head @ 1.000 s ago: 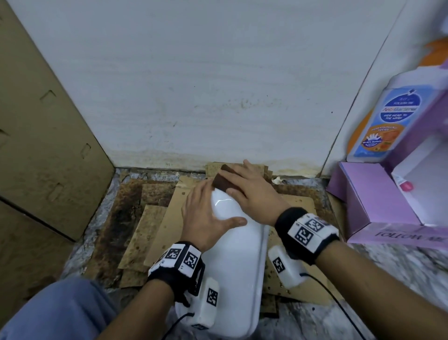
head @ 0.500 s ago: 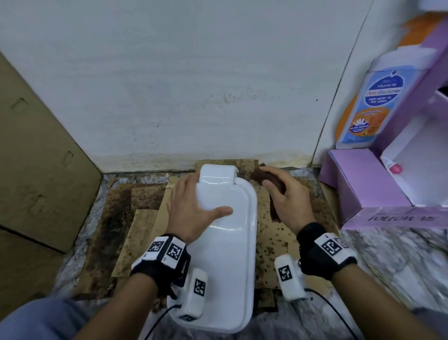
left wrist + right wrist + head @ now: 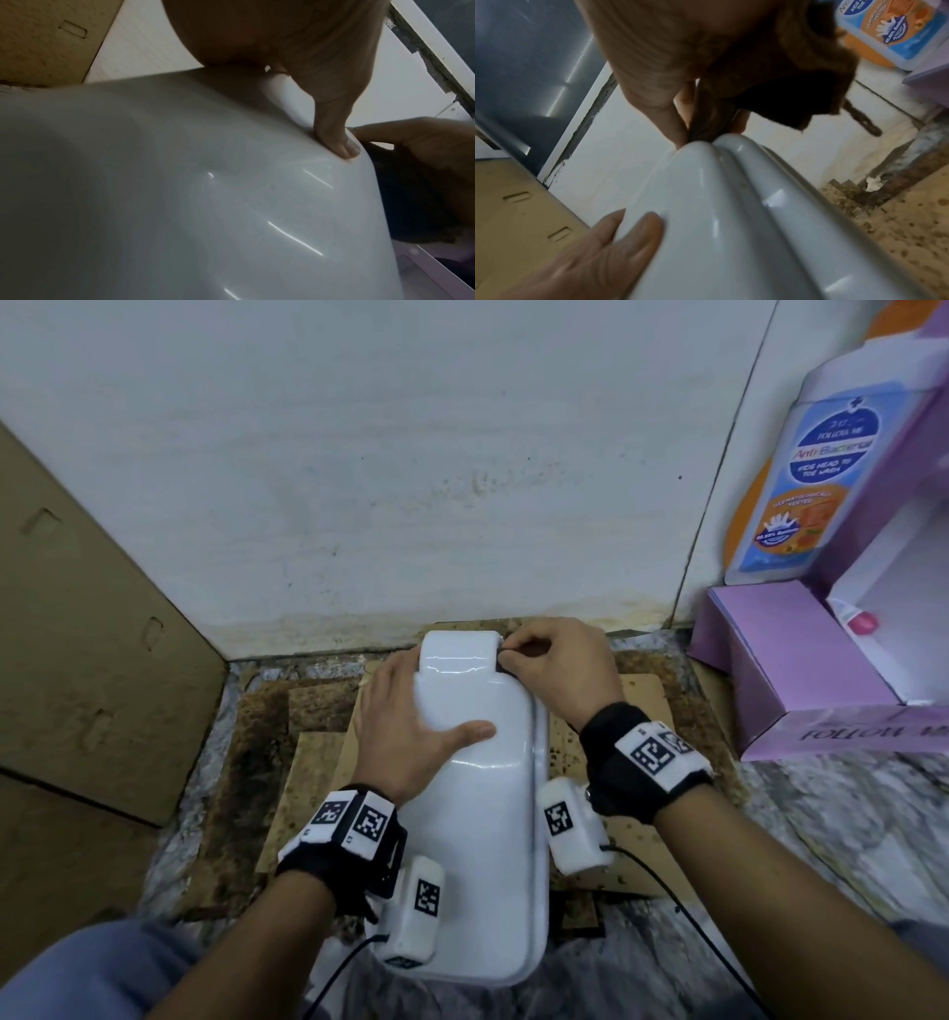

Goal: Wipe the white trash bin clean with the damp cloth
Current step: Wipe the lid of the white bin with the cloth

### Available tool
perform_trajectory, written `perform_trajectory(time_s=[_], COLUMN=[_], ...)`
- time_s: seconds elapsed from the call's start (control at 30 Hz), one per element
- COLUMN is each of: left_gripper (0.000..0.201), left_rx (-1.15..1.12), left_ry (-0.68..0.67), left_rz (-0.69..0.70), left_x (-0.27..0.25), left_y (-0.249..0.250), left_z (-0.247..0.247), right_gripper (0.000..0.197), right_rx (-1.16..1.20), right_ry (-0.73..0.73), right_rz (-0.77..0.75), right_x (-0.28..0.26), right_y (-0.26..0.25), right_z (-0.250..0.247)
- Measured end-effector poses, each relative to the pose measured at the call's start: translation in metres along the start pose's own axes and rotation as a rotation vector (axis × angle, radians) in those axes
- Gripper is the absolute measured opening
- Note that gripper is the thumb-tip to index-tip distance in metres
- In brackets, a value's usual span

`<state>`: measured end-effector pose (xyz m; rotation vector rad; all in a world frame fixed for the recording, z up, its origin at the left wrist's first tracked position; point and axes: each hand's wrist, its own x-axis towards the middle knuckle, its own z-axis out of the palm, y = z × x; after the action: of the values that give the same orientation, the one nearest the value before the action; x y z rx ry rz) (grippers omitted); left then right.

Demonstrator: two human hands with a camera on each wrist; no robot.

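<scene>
Pinching the cloth in my right hand at the bin's far corner, left hand flat on the lid; pressing sideways could tip it, I judge.

This looks like a corner of a home, at floor level in a storage or utility nook. A marbled stone floor meets a stained white wall, with spotted, dirty cardboard sheets laid flat and a cardboard panel leaning on the left. On the right stand an anti-bacterial kids' wash bottle and a purple box, household goods.
</scene>
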<state>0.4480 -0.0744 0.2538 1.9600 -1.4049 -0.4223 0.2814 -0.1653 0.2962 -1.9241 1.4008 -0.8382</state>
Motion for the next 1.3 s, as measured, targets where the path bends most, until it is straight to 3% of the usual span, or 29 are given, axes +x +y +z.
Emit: perform_trajectory(time_s=[0.17,0.33,0.6,0.97,1.13,1.3], left_gripper=[0.115,0.115,0.116,0.113,0.114,0.114], left_rx=[0.028,0.015,-0.009,0.011,0.009,0.017], left_ry=[0.005,0.022,0.020,0.027,0.012,-0.016], left_rz=[-0.003,0.018,0.019,0.047,0.051,0.010], left_x=[0.007,0.009,0.007,0.008,0.015,0.024], left_y=[-0.004,-0.001,0.006,-0.006,-0.001,0.001], left_z=[0.001,0.004,0.006,0.003,0.005,0.004], right_gripper=[0.014,0.004,0.009,0.010,0.002,0.007], right_rx=[0.035,0.137,0.309,0.334,0.347,0.506], right_ry=[0.058,0.017,-0.030,-0.031,0.116,0.117], right_rz=[0.134,0.161,0.219,0.155,0.152,0.243], right_x=[0.002,-0.001,-0.002,0.009,0.005,0.001], right_y=[-0.001,0.004,0.022,0.010,0.018,0.029], right_z=[0.012,0.008,-0.015,0.009,0.025,0.024])
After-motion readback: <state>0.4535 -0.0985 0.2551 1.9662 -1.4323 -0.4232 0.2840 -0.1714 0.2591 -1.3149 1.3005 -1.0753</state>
